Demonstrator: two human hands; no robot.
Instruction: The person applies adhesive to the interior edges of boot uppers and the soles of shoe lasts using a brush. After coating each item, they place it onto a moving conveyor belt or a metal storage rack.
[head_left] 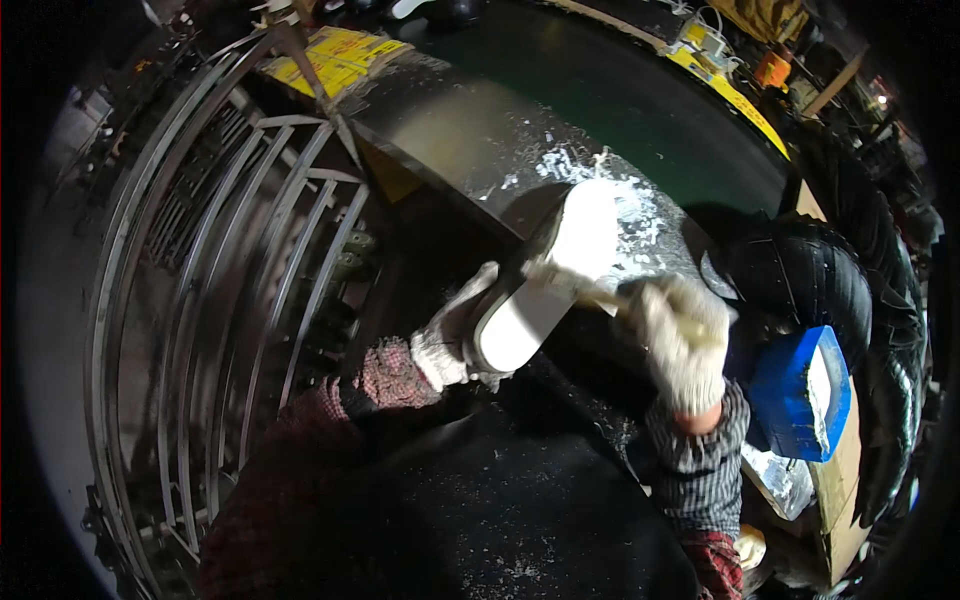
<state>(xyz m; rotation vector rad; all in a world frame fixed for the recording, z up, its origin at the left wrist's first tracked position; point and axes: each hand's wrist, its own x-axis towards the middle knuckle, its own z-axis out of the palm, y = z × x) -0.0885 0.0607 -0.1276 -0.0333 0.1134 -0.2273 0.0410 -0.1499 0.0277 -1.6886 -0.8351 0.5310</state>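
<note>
At far left stands a metal rack [265, 235] of bare bars. Nearer the middle, the person's left hand [445, 345], gloved and with a red-patterned cuff, is clamped on the edge of a white sole [585, 235], the thumb along its left side. The sole is held aslant, white face up, in front of the belt [640, 110]; white flecks lie on the surface beyond it. A brush [600, 295] crosses the sole's middle. The right hand [685, 340], gloved too and blurred, is closed around the handle. At right is a blue tub [785, 400] with white matter in it, beside a black bundle [800, 270].

To do this well, the left fingers should probably keep below the rim, so the white face stays clear and the sole doesn't twist. The right wrist would best stay loose, with light, overlapping strokes along the length and a slower pass at both ends and the edge, since a heavy load could run over the side.

As for writing, 2 yellow areas carry print: sheets [335, 62] at upper left and a strip [740, 105] along the belt's far side. No brand can be made out on the sole or tub.
</note>
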